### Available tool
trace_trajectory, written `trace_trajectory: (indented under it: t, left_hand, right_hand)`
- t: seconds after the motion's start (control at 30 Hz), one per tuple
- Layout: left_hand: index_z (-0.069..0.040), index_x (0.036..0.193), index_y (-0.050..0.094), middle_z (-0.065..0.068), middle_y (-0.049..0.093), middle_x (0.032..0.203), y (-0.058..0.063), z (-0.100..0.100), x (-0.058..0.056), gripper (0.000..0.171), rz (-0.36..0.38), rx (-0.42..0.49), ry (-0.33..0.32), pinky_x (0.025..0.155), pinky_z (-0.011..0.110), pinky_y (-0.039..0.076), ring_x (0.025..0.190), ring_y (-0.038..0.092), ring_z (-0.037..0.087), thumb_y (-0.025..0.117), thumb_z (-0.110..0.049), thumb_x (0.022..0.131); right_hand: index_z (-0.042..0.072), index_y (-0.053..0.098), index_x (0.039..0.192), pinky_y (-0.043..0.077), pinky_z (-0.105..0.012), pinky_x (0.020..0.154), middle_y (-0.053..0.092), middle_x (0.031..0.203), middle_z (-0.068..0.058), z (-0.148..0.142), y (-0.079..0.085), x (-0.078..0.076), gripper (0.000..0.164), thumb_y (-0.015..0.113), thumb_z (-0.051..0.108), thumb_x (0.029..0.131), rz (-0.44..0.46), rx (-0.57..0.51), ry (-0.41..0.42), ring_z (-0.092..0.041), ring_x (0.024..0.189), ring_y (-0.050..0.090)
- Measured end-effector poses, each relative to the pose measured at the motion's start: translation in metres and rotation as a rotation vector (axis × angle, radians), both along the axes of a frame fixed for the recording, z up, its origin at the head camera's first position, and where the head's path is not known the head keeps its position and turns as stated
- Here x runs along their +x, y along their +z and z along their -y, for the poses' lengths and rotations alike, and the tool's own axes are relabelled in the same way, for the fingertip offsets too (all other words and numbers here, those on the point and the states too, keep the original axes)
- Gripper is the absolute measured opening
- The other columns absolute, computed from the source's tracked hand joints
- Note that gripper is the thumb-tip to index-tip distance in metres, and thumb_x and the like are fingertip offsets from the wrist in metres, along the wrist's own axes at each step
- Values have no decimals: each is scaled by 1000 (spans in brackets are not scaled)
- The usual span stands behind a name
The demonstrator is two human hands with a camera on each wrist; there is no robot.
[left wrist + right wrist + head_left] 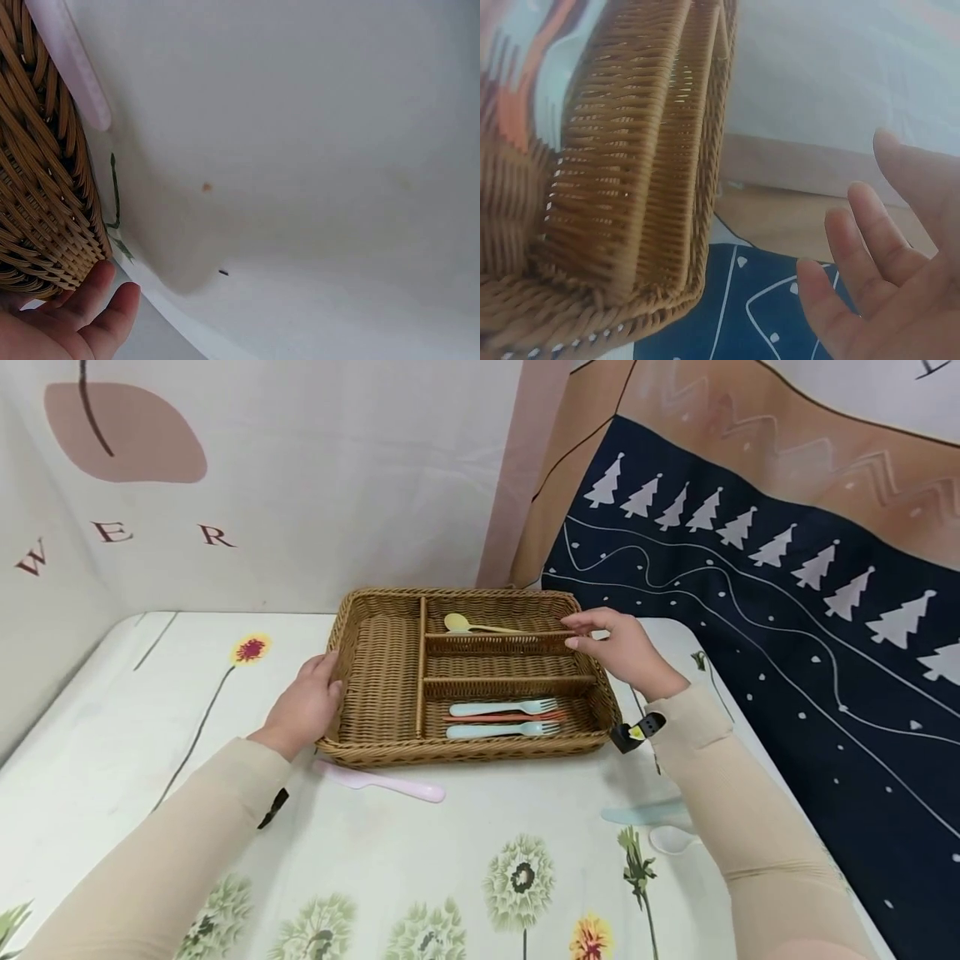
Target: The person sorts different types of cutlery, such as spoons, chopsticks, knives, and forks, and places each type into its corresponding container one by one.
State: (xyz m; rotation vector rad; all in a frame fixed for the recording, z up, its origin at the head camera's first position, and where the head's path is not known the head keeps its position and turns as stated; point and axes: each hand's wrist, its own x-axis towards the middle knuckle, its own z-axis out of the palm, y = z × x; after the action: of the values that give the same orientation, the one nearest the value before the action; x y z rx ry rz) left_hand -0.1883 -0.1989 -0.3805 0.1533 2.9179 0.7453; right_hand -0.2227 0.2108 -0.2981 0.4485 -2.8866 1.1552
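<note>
A brown woven wicker tray with four compartments (378, 677) is sitting toward the back of a surface covered in white flower-printed cloth (480, 818). The left hand (303, 702) is touching its left side; whether that grip is clamped on the rim, I cannot tell. The right hand (618, 647) is hovering by the rear right corner, its grip standing apart, the right wrist view showing its fingers spread clear of the wicker. In the front right compartment, two light-blue plastic forks (498, 730) are lying with an orange plastic fork (502, 718) between them, tines pointing right. A yellow plastic spoon (455, 622) is resting in the rear right compartment. A pale pink plastic knife (393, 785) is lying just before the tray's front left corner. A light-blue plastic knife (645, 814) and a white plastic spoon (671, 840) are lying near the right forearm, the sleeve partly hiding both. Behind, a navy cloth with white trees (675, 560) is hanging at right.
</note>
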Motion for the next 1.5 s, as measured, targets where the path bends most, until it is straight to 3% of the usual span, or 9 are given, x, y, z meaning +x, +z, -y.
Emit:
trace_trajectory:
  t: [0.27, 0.53, 0.83, 0.97, 1.17, 1.5]
  left_hand:
    - [2, 153, 4, 31, 12, 154, -2, 3, -1, 57, 6, -3, 2, 107, 62, 32, 132, 31, 53, 28, -18, 106]
    - [2, 153, 5, 30, 13, 153, -3, 2, -1, 56, -3, 0, 7, 106, 62, 34, 131, 33, 52, 28, -17, 106]
    - [3, 153, 5, 31, 14, 153, -3, 1, -1, 56, -2, 1, 5, 107, 62, 32, 132, 32, 53, 28, -17, 106]
    - [3, 153, 5, 31, 13, 153, -3, 2, 0, 56, -1, 7, 10, 107, 63, 31, 132, 30, 53, 28, -17, 106]
    - [3, 153, 5, 31, 13, 153, -3, 1, 0, 56, 0, 9, 14, 108, 63, 30, 133, 29, 53, 28, -16, 105]
    - [2, 153, 4, 31, 13, 153, -3, 1, -1, 57, -2, 7, 10, 108, 62, 30, 134, 29, 52, 27, -17, 105]
  right_hand:
    - [2, 61, 127, 47, -47, 95, 54, 132, -15, -18, -7, 20, 35, 63, 14, 95, 61, -25, -7, -31, 117, 51]
    - [0, 61, 127, 47, -48, 97, 54, 133, -17, -33, -11, 39, 36, 63, 14, 95, 65, -37, -49, -33, 124, 49]
    - [1, 61, 127, 47, -40, 93, 57, 130, -15, -52, -20, 60, 35, 63, 15, 95, 58, -63, -93, -30, 120, 52]
    - [2, 62, 126, 49, -26, 87, 60, 127, -14, -61, -24, 68, 34, 63, 16, 95, 38, -41, -117, -21, 114, 54]
    - [2, 63, 125, 46, -12, 80, 62, 121, -15, -75, -31, 84, 35, 64, 19, 94, 5, -36, -152, 8, 98, 52]
    - [1, 61, 128, 44, -10, 82, 63, 123, -15, -102, -46, 108, 39, 63, 22, 95, 25, -18, -185, 13, 99, 49]
